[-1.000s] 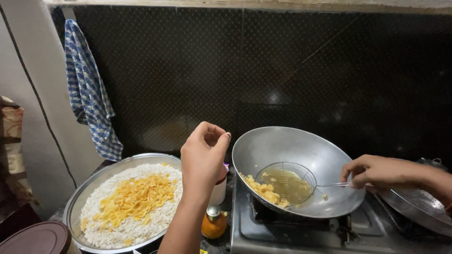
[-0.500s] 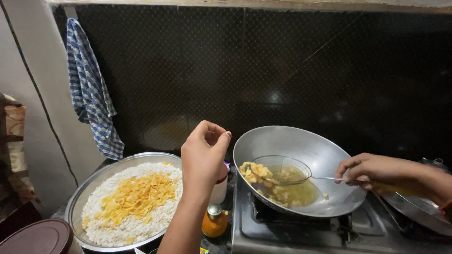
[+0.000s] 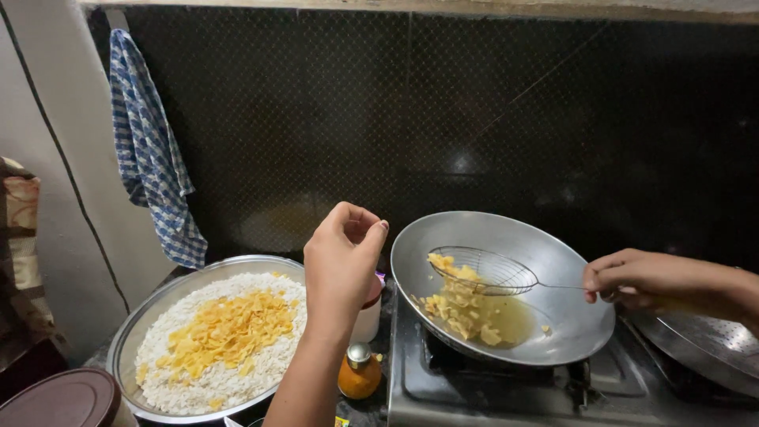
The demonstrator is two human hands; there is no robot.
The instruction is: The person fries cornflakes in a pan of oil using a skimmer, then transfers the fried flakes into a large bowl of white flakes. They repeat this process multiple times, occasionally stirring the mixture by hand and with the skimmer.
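Observation:
My right hand (image 3: pixel 644 281) grips the thin handle of a round wire strainer (image 3: pixel 486 270), tilted inside a steel wok (image 3: pixel 553 261) on the stove. Yellow fried flakes (image 3: pixel 462 308) lie on the strainer's left rim and in the oil below it. My left hand (image 3: pixel 341 265) hangs raised between the wok and a wide steel bowl (image 3: pixel 130 348), fingers curled loosely with nothing visible in them. That bowl holds white flakes topped with a heap of yellow fried flakes (image 3: pixel 225 332).
A small orange bottle (image 3: pixel 360 372) and a white container (image 3: pixel 368 316) stand between bowl and stove (image 3: pixel 490 395). A blue checked cloth (image 3: pixel 150 150) hangs on the left wall. A perforated steel pan (image 3: pixel 704 344) sits at right, a dark brown lid (image 3: pixel 59 399) at bottom left.
The strainer has lifted and swung left inside the wok, scooping flakes out of the oil. My left hand has stayed raised in the same spot.

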